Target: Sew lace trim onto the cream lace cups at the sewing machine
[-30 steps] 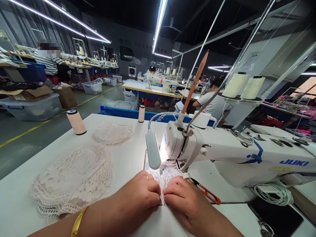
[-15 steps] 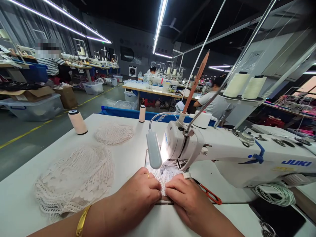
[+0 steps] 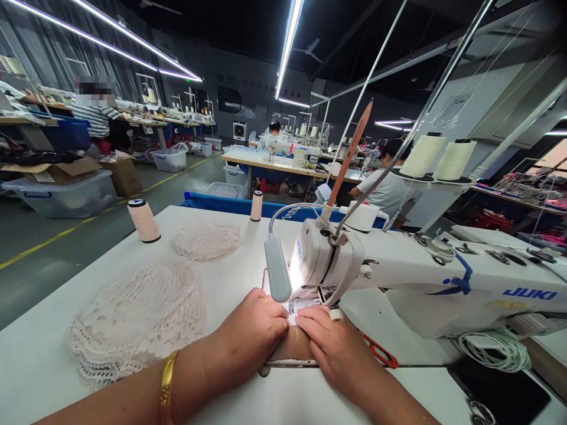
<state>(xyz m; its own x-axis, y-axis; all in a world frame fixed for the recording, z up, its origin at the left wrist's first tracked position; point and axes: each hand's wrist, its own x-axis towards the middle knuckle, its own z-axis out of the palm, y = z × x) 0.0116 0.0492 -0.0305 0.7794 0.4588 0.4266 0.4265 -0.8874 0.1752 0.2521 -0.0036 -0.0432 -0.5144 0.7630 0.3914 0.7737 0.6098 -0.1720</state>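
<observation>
A piece of white lace (image 3: 294, 319) lies under the needle area of the sewing machine (image 3: 328, 254), brightly lit by a small lamp (image 3: 277, 268). My left hand (image 3: 254, 321), with a ring and a gold bangle, grips the lace's left edge with curled fingers. From the other side my right hand (image 3: 330, 336) presses its closed fingers on the lace, close to the presser foot. The fingertips of both hands nearly meet, and they hide much of the lace. Just right of my right hand lie orange-handled thread snips (image 3: 381, 352), partly covered.
Two lace piles, one large (image 3: 142, 319) and one smaller (image 3: 207, 241), lie at left. Behind them stand a peach thread cone (image 3: 144, 221) and a smaller spool (image 3: 256, 206). A pencil (image 3: 352, 150) sticks up from the machine. Co-workers sit at machines farther off.
Both hands have moved slightly forward toward the needle, carrying the lace with them. More of the brown plate in front of the hands now shows. The view has shifted a little.
</observation>
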